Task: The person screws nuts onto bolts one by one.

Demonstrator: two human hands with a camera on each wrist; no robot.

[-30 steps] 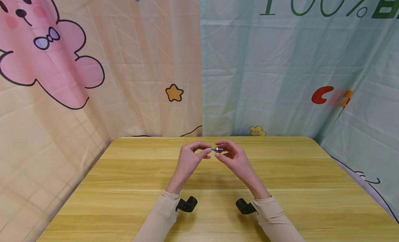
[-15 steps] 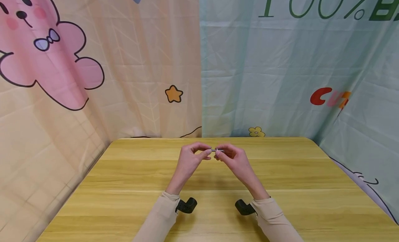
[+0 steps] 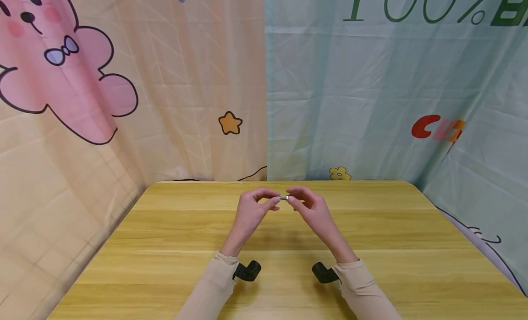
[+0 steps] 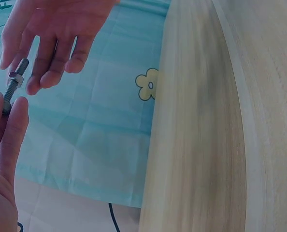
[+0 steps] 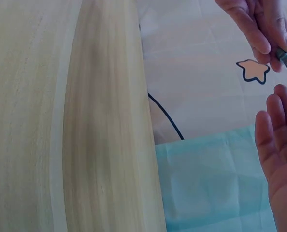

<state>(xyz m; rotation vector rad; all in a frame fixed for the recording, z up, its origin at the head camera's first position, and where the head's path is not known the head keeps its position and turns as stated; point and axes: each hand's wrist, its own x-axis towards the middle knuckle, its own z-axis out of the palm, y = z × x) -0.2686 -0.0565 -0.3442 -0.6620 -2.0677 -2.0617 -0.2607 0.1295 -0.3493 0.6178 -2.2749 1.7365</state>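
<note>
A metal bolt (image 4: 10, 92) with a hex nut (image 4: 15, 79) on its threaded shank is held up above the table. My left hand (image 3: 252, 207) pinches the bolt by its head end between thumb and fingers. The shank points toward my right hand (image 3: 309, 208), whose thumb tip is at the nut in the head view. The right index finger arches above the nut, apart from the thumb. In the left wrist view the nut and the bolt's free end show plainly beside the right fingers (image 4: 50, 63), which are extended. The right wrist view cuts off part of the nut.
Beneath both hands lies a wood-grain table (image 3: 280, 283). Printed curtains (image 3: 198, 95) stand behind its far edge and along the sides. A black wrist-worn device (image 3: 247, 270) sits at the left cuff, another black device (image 3: 325, 273) at the right cuff.
The right thumb moved left across the nut and then back right, and the right fingers have spread apart. My left hand keeps its pinch on the bolt and stays in place.
</note>
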